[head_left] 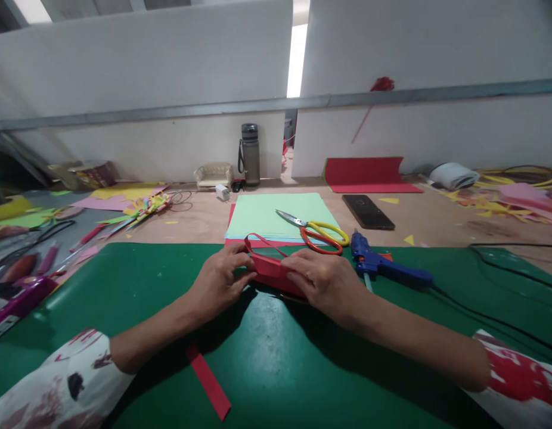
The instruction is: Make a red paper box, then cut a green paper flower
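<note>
Both my hands meet over a folded piece of red paper (270, 268) lying on the green cutting mat (267, 357). My left hand (220, 280) pinches its left end, fingers curled onto it. My right hand (321, 280) presses down on its right part, fingers closed over the fold. A thin red loop of paper rises from the piece toward the far side. A loose red paper strip (208, 381) lies on the mat near my left forearm.
Beyond the hands lie a stack of light green and red sheets (276, 214), scissors with yellow and red handles (316, 232), a blue glue gun (383, 265) with its cord, and a black phone (368, 211). A grey bottle (250, 154) stands by the wall. Coloured paper scraps lie left and right.
</note>
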Demonstrator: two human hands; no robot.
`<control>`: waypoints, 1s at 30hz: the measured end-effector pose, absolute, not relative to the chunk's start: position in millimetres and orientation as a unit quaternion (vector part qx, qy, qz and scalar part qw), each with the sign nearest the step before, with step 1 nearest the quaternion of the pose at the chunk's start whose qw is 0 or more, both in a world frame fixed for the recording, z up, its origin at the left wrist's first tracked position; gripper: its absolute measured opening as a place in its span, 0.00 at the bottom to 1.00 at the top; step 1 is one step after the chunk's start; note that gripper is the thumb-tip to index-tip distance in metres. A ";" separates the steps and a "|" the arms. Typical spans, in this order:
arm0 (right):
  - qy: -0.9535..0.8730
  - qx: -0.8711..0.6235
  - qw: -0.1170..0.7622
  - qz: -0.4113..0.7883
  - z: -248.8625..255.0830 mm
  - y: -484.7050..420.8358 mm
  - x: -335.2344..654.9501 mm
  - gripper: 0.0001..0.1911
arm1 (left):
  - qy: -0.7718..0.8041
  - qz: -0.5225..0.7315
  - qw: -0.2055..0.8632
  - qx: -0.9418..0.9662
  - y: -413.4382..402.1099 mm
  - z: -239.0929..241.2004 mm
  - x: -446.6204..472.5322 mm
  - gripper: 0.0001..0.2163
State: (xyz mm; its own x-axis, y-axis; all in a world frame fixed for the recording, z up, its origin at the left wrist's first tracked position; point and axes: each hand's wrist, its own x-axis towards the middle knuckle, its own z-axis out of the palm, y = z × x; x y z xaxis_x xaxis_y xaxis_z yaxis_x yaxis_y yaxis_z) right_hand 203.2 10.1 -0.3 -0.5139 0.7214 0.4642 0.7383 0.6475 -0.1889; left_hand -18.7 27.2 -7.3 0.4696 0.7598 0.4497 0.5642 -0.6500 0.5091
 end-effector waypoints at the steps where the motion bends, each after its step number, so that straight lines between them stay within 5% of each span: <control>1: -0.870 -0.420 0.259 -0.015 -0.6 10.7 203.1 0.11 | 0.391 0.333 0.142 0.846 27.0 -5.0 -19.4 0.04; 13: -0.868 -0.411 0.266 0.078 3.9 14.8 206.3 0.10 | 0.354 0.396 0.034 0.846 23.0 8.4 -14.9 0.05; 18: -0.882 -0.373 0.266 0.109 5.6 17.1 207.7 0.10 | 0.314 0.312 -0.022 0.896 29.9 12.1 7.7 0.09; 23: -0.861 -0.362 0.310 0.175 6.8 21.4 209.6 0.09 | 0.365 0.338 -0.005 0.867 25.5 31.1 12.5 0.03; 30: -0.580 -0.470 0.472 0.468 4.2 31.2 206.0 0.04 | 0.523 0.173 0.174 0.817 24.8 32.2 -16.2 0.18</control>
State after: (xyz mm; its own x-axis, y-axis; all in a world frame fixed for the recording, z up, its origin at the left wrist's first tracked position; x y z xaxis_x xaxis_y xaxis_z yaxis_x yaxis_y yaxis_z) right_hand 206.0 31.2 4.2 -0.1120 0.9879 0.1073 0.1037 0.1190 -0.9875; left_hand -16.2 24.8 32.2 0.3938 0.9137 0.1007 0.7937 -0.3932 0.4641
